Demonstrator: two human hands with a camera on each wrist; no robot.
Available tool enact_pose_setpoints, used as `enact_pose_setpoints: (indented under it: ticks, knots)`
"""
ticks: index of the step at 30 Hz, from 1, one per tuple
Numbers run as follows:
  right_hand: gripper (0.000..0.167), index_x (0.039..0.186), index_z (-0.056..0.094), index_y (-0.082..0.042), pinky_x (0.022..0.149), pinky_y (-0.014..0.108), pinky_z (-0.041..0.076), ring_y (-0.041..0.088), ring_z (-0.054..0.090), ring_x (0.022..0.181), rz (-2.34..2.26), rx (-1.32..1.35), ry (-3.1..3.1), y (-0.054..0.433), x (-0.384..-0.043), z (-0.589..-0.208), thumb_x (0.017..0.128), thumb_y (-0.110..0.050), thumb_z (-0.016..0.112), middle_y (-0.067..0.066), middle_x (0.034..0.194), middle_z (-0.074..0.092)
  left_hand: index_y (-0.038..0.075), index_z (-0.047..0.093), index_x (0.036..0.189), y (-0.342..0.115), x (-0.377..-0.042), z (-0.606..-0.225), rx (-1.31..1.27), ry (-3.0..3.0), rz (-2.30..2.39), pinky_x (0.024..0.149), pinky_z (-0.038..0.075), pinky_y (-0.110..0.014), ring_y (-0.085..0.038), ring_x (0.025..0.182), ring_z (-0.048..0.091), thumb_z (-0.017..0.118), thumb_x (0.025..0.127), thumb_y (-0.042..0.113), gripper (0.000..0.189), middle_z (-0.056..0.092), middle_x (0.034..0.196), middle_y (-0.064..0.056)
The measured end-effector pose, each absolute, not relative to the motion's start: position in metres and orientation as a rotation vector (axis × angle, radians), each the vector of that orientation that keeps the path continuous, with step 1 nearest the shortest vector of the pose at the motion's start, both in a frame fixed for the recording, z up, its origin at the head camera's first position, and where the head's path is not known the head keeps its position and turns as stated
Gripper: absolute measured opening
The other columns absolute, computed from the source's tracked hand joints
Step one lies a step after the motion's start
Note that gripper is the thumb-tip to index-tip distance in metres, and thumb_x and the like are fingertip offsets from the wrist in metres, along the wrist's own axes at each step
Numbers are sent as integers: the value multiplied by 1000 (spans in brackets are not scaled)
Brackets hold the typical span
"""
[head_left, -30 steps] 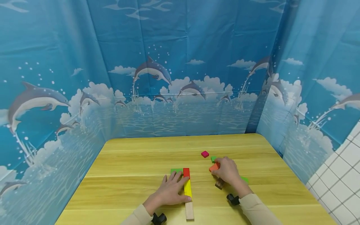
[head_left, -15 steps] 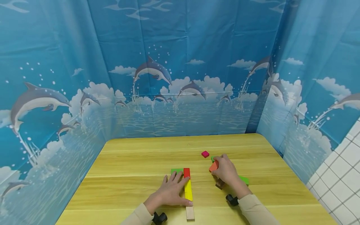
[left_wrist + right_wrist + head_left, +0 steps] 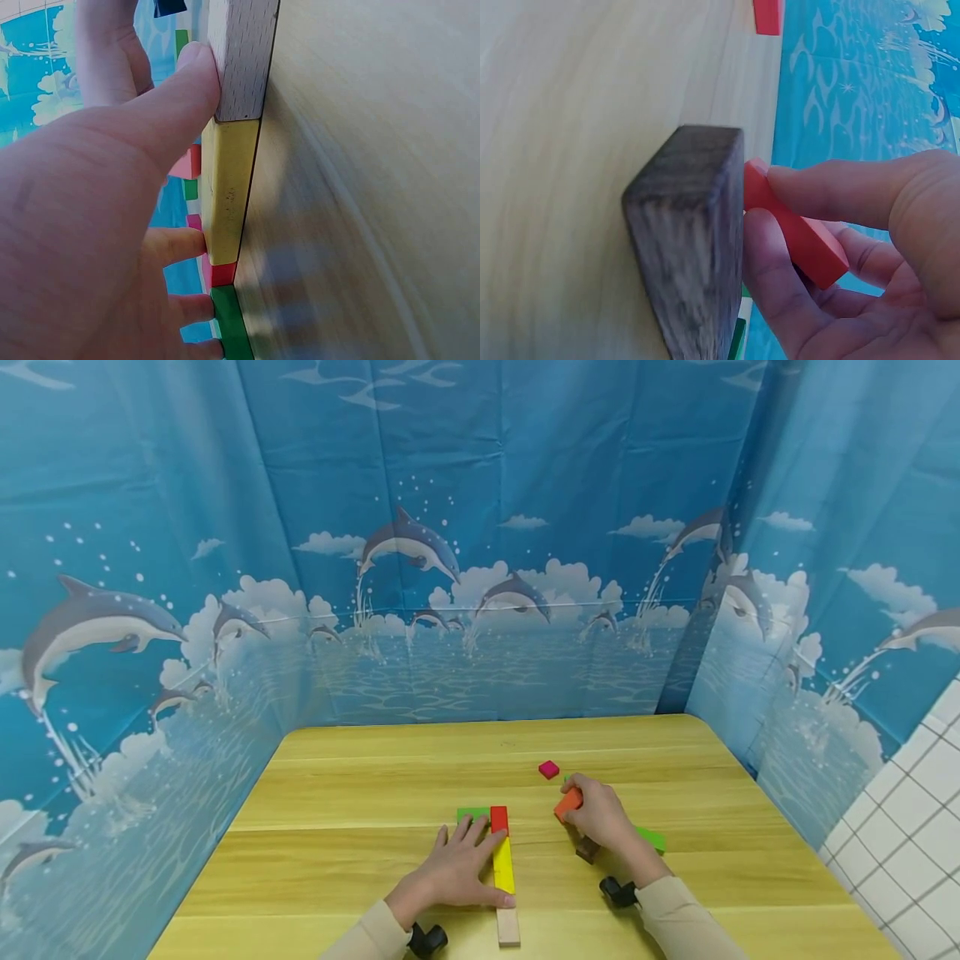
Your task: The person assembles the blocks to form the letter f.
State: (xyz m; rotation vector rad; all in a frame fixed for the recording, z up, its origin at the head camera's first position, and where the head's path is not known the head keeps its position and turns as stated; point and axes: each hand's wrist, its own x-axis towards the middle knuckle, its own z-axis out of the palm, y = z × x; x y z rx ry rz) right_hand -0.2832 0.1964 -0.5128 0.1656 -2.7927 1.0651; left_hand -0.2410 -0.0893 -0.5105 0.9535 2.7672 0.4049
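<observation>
My left hand (image 3: 457, 870) lies spread over a line of blocks, thumb and fingertips touching their edges. The line runs from a plain wood block (image 3: 508, 928) through a yellow block (image 3: 503, 870) to a red block (image 3: 499, 821). At the red end a green block (image 3: 471, 814) lies crosswise, partly under the fingertips. My right hand (image 3: 603, 818) pinches an orange block (image 3: 568, 804) between thumb and fingers. It looks red and tilted in the right wrist view. Beside that hand a dark brown block (image 3: 682, 202) looms close to the camera.
A pink block (image 3: 549, 769) lies farther back on the wooden table (image 3: 360, 793). A small green block (image 3: 567, 779) is mostly hidden behind the right hand, and another green block (image 3: 651, 839) lies right of the wrist. A dolphin-print curtain (image 3: 480, 677) surrounds the table.
The right hand has shifted slightly left with the orange block, which has tilted a little. More of the right-hand green block shows. The left hand stays on the line of blocks.
</observation>
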Motion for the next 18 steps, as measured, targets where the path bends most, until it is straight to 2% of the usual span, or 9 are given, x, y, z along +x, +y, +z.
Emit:
enact_pose_setpoints:
  ticks: [10,18]
  knots:
    - [31,115,66,-1,55,31,47,19,55,67,1183,139,-2770,186,-286,-508,85,2,75,8,90,64,27,30,160,-90,-242,-510,940,2757,399,111,18,-71,-41,151,13,62,81,78,100,17,166,-12]
    - [33,115,67,-2,58,31,49,18,56,71,1224,119,-2762,178,-287,-509,84,2,77,7,94,66,27,30,160,-88,-240,-509,936,2759,385,110,20,-71,-41,150,14,62,81,78,100,19,165,-12]
